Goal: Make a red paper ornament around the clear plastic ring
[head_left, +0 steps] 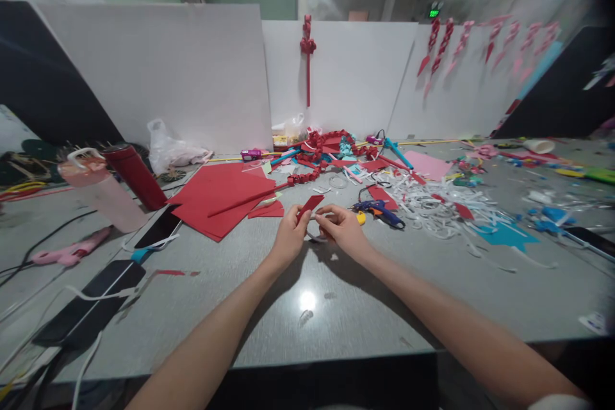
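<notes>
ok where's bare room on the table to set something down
Mostly bare table lies between the left forearm and right forearm; another patch lies between the right forearm and white strip pile. Crowded: that pile, the red sheets, around the pink glue gun.

A flat red strip [311, 205] slants left of the glue gun [371, 205]; a thin white strip [316, 239] curves, also to its left.

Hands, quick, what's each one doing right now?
Left hand: closed, holding a red strip.
Right hand: closed, pinching what looks like a white strip.
</notes>
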`<state>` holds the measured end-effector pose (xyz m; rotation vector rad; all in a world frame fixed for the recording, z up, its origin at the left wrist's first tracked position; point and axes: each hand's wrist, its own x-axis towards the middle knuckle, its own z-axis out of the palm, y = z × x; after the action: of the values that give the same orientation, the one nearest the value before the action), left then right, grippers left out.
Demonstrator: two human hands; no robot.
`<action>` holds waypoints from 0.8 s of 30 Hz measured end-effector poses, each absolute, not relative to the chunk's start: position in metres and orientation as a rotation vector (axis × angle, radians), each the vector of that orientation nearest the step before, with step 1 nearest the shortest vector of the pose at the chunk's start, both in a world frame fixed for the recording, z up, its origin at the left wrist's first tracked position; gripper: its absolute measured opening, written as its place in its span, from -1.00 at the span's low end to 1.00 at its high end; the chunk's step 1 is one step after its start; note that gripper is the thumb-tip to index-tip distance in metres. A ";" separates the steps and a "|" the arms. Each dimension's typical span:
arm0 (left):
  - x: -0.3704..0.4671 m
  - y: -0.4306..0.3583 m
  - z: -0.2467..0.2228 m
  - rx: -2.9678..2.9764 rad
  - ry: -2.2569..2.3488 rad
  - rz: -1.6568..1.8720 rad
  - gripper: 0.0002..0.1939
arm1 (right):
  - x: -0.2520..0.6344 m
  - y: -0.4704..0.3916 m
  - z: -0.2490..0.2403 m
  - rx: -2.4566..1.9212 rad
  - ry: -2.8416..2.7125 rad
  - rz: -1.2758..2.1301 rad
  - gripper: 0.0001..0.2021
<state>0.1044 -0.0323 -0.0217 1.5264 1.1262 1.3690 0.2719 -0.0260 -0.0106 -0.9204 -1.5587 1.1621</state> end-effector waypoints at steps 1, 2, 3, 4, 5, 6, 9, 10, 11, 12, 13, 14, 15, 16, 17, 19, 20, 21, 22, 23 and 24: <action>0.105 -0.032 -0.022 1.508 1.110 1.365 -0.69 | 0.271 -0.026 -0.010 -0.931 -1.536 1.167 -0.53; 0.106 -0.031 -0.023 1.492 1.093 1.364 -0.68 | 0.271 -0.026 -0.009 -0.941 -1.519 1.162 -0.53; 0.106 -0.032 -0.023 1.477 1.077 1.366 -0.68 | 0.271 -0.025 -0.008 -0.950 -1.505 1.153 -0.52; 0.107 -0.032 -0.023 1.466 1.063 1.370 -0.67 | 0.270 -0.025 -0.007 -0.956 -1.491 1.142 -0.52; 0.107 -0.033 -0.023 1.456 1.056 1.372 -0.66 | 0.270 -0.026 -0.007 -0.961 -1.477 1.134 -0.52; 0.108 -0.033 -0.023 1.450 1.055 1.375 -0.66 | 0.270 -0.026 -0.006 -0.965 -1.462 1.133 -0.51; 0.108 -0.034 -0.023 1.438 1.078 1.388 -0.68 | 0.270 -0.026 -0.007 -0.979 -1.425 1.141 -0.50; 0.107 -0.034 -0.023 1.432 1.090 1.392 -0.70 | 0.271 -0.025 -0.007 -0.985 -1.415 1.142 -0.50; 0.107 -0.034 -0.023 1.421 1.100 1.395 -0.72 | 0.271 -0.025 -0.007 -0.992 -1.406 1.144 -0.50; 0.106 -0.033 -0.023 1.406 1.108 1.398 -0.75 | 0.271 -0.025 -0.007 -0.997 -1.398 1.149 -0.50; 0.105 -0.033 -0.023 1.393 1.115 1.395 -0.78 | 0.271 -0.025 -0.007 -1.001 -1.395 1.157 -0.49; 0.105 -0.033 -0.023 1.389 1.123 1.385 -0.80 | 0.271 -0.025 -0.006 -1.005 -1.397 1.167 -0.47; 0.104 -0.033 -0.022 1.400 1.133 1.369 -0.82 | 0.271 -0.026 -0.006 -1.007 -1.401 1.174 -0.46; 0.104 -0.034 -0.022 1.427 1.147 1.347 -0.84 | 0.271 -0.026 -0.006 -1.007 -1.405 1.176 -0.44; 0.104 -0.036 -0.021 1.466 1.160 1.318 -0.85 | 0.271 -0.026 -0.006 -1.004 -1.407 1.175 -0.43; 0.104 -0.039 -0.020 1.559 1.173 1.268 -0.83 | 0.270 -0.026 -0.006 -0.990 -1.416 1.165 -0.43; 0.104 -0.041 -0.020 1.601 1.172 1.250 -0.81 | 0.270 -0.027 -0.007 -0.982 -1.421 1.159 -0.43; 0.105 -0.043 -0.020 1.637 1.171 1.238 -0.78 | 0.270 -0.027 -0.008 -0.977 -1.426 1.156 -0.43; 0.105 -0.044 -0.019 1.665 1.172 1.232 -0.76 | 0.269 -0.027 -0.008 -0.976 -1.428 1.151 -0.43; 0.106 -0.045 -0.019 1.690 1.177 1.228 -0.75 | 0.269 -0.026 -0.009 -0.978 -1.430 1.143 -0.43; 0.106 -0.046 -0.019 1.709 1.184 1.224 -0.75 | 0.269 -0.026 -0.009 -0.981 -1.433 1.132 -0.43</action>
<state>0.1060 -0.0460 -0.0192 1.7089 1.1838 1.2238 0.2694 -0.0263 -0.0092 -0.9810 -1.4332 1.1322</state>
